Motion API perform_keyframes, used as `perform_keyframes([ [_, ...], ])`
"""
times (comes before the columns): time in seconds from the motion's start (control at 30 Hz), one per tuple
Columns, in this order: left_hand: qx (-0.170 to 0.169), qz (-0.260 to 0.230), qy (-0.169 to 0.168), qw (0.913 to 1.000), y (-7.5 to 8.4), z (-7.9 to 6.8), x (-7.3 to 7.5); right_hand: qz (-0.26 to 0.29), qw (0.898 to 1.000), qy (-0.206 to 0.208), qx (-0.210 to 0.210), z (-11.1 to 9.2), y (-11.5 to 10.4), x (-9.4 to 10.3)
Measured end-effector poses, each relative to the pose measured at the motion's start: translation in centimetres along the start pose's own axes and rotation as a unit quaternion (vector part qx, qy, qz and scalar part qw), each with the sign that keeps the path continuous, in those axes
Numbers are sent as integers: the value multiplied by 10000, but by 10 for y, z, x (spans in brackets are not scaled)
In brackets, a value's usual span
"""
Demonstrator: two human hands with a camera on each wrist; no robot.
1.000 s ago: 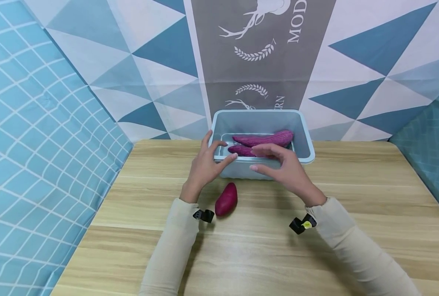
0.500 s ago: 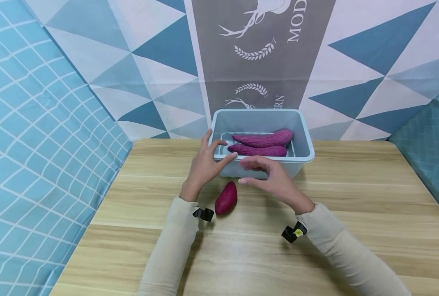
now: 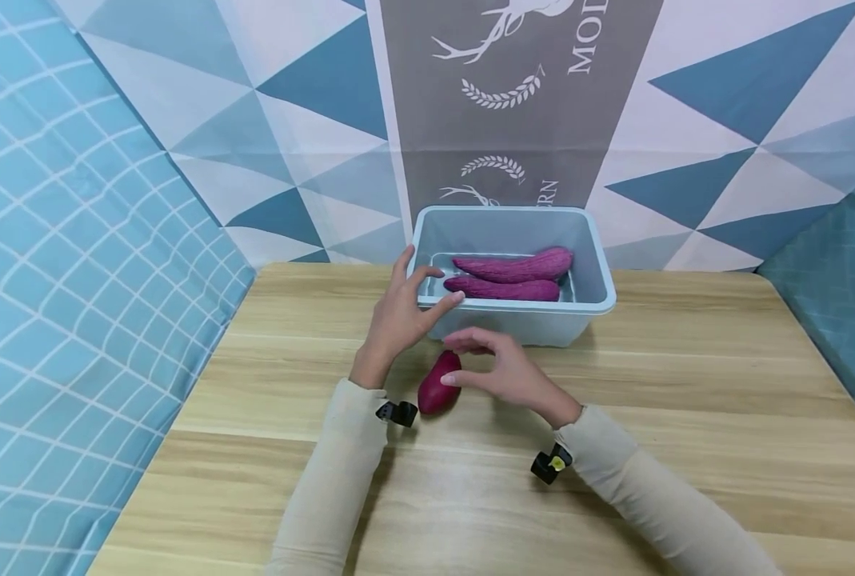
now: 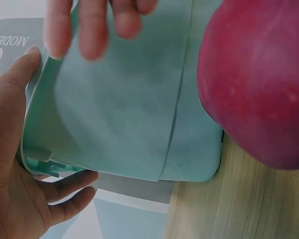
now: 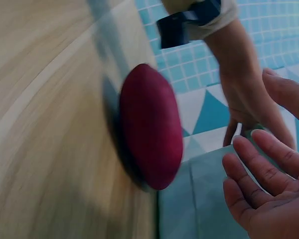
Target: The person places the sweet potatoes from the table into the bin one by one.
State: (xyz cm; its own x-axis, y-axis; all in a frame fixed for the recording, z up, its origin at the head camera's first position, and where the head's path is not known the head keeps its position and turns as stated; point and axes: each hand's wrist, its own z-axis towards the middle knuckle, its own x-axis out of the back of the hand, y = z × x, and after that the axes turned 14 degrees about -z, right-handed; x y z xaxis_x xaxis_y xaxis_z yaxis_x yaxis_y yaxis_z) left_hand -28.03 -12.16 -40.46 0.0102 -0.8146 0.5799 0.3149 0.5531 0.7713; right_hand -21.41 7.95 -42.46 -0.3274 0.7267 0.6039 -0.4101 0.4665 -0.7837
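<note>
A light blue plastic bin (image 3: pixel 513 320) stands at the back of the table, with two long, ridged purple vegetables (image 3: pixel 513 268) lying in it. My left hand (image 3: pixel 398 316) holds the bin's front left corner, thumb over the front rim and other fingers at the left side, as the left wrist view (image 4: pixel 15 149) also shows. In front of the bin lies a smooth, dark red sweet potato (image 3: pixel 436 392). Just above and right of it is my right hand (image 3: pixel 502 368), thumb and fingers apart. The right wrist view shows a gap between this hand (image 5: pixel 269 184) and the sweet potato (image 5: pixel 150 127).
The wooden table (image 3: pixel 686 416) carries the bin near its back edge. A patterned cloth (image 3: pixel 312 152) hangs right behind the bin. Blue checked cloth (image 3: pixel 74 280) borders the left side, and teal cloth (image 3: pixel 841 288) the right.
My right hand has moved left and toward me, from above the bin's front rim down to the sweet potato. My left hand, the bin and the vegetables have stayed in place.
</note>
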Motion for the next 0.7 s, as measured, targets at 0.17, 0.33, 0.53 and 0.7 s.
perform_keyframes([
  [0.17, 26, -12, -14, 10000, -1, 0, 1, -157, 9997, -170, -38, 2, 3, -9],
  [0.33, -26, 36, 7, 10000, -1, 1, -1, -279, 9988, -398, 1, 4, 9, -14],
  [0.53, -126, 18, -11, 9999, -1, 0, -1, -405, 9962, -712, 282, 9, 16, -19],
  [0.7, -117, 28, 38, 9999, -2, -1, 1, -668, 9913, -961, 596, 13, 19, -23],
])
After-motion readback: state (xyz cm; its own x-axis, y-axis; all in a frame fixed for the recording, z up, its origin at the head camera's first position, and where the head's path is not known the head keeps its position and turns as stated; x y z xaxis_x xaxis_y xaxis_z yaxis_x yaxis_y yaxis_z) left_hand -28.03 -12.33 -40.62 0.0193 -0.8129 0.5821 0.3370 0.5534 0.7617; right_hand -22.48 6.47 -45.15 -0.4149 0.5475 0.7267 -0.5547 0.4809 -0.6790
